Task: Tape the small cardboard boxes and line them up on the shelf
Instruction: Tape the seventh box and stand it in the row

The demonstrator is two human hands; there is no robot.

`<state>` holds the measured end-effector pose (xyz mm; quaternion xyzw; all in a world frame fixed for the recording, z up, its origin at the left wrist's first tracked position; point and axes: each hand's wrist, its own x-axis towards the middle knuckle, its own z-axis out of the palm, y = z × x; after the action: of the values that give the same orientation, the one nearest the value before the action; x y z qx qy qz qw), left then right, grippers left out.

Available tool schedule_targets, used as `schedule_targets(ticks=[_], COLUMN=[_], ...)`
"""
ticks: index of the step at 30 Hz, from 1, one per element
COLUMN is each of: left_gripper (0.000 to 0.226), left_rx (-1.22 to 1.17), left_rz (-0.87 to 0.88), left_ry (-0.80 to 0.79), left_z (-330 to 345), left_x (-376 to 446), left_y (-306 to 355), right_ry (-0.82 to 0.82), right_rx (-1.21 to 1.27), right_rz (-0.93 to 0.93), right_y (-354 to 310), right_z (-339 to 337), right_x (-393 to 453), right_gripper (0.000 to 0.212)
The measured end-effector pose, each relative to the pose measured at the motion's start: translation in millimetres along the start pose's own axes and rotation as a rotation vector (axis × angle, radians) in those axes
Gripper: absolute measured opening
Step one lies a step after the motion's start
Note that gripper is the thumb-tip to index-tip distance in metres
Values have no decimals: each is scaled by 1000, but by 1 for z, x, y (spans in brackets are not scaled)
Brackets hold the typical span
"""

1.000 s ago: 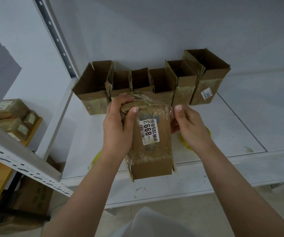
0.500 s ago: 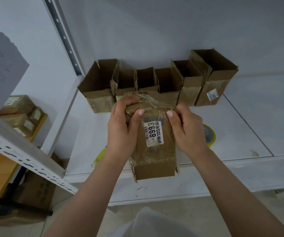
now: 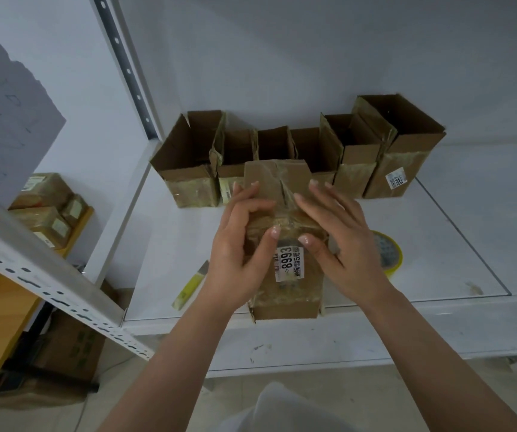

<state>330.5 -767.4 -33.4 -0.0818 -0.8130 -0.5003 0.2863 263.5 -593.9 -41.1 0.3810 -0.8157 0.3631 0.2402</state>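
- Now the box (image 3: 285, 244) stands at the front edge of the shelf (image 3: 438, 232), its long axis running away from the person toward the back wall, label side up.
- Its far flaps are folded shut and both hands press on them, so the seam lies right between the two grips.
- Left hand (image 3: 240, 247): fingers laid along the left flap and side, thumb on the top face near the label; the grip looks like flat pressing more than a clasp.
- Right hand (image 3: 341, 241): fingers straight and spread over the right flap, thumb tip by the label; an open grip, pressing.
- Tape roll (image 3: 388, 255) lies on the shelf just beside the right hand, partly hidden behind it, so that hand is the nearer one for fetching it, I judge.
- Yellow knife (image 3: 190, 286) lies left of the box, nearer the left hand.
- Row of open boxes (image 3: 297, 157) stands behind along the wall, tops open; the box in hand would go in line there once sealed.
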Motion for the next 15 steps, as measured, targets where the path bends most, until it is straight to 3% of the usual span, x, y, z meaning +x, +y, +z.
schedule_targets(ticks=[3,8,15], left_gripper=[36,31,27], left_rx=[78,188,208], left_rz=[153,240,246], left_ry=[-37,12,6], left_z=[-4,-1,-5], left_x=[1,-10,-11], left_y=[-4,-12,-11], right_ry=[-5,45,68], right_rx=[96,65,59], right_rz=[-38,-117,-107], right_y=[0,1,-5], right_z=[3,8,14], right_x=[-2,-9,-16], right_gripper=[48,39,35])
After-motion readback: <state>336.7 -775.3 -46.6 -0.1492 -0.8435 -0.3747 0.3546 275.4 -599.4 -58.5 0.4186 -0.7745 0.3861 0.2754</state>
